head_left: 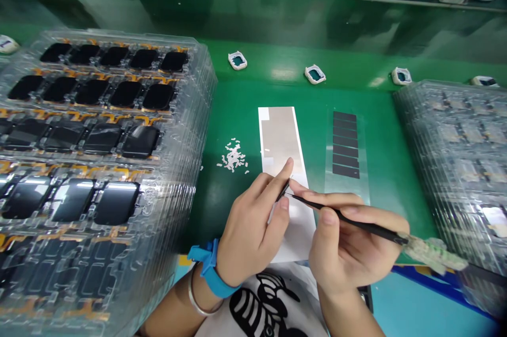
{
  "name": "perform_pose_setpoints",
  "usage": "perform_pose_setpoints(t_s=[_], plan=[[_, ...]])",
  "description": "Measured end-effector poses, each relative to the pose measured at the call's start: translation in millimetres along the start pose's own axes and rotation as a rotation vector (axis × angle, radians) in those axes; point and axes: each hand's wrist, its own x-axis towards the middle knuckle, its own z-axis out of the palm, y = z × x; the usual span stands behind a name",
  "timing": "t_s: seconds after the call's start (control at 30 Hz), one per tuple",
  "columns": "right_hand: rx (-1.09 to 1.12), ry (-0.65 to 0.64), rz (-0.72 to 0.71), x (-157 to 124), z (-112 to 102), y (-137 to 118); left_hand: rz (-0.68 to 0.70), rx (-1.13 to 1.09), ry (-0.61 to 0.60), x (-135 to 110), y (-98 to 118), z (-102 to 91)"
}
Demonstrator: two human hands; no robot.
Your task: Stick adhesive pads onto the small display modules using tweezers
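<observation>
The left hand [253, 226] and right hand [348, 247] are close together above the lower end of a long white backing sheet [279, 139], which lies flat on the green tabletop [356, 89] with silvery patches along its upper part. The right hand is clamped on a pair of black tweezers [356, 223], whose back end is wrapped in pale green tape [433, 253]. The tweezers' tip reaches the left hand's thumb and forefinger, which pinch a small dark sliver [283, 190] too thin to make out clearly. Just right of the white sheet lies a clear strip with a column of dark rectangles [345, 144], and to its left is a small heap of white scraps [233, 156]. Stacked clear plastic trays of black screens [206, 78] fill the left side, and another stack of trays [455, 141] stands on the right. A row of little white holders with teal centres [237, 61] runs along the far side. A blue wrist strap [208, 268] and a metal bangle [196, 295] circle the left wrist.
</observation>
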Motion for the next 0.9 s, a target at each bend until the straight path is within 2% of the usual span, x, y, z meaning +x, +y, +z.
perform_pose_setpoints(t_s=[0.37, 0.9], plan=[[0.055, -0.035, -0.124, 2.8, -3.7, 6.8, 0.003, -0.001, -0.003, -0.4, 0.4, -0.2], [0.024, -0.032, -0.127, 0.6, -3.6, 6.7, -0.006, -0.014, -0.016, 0.9, 1.0, -1.2]])
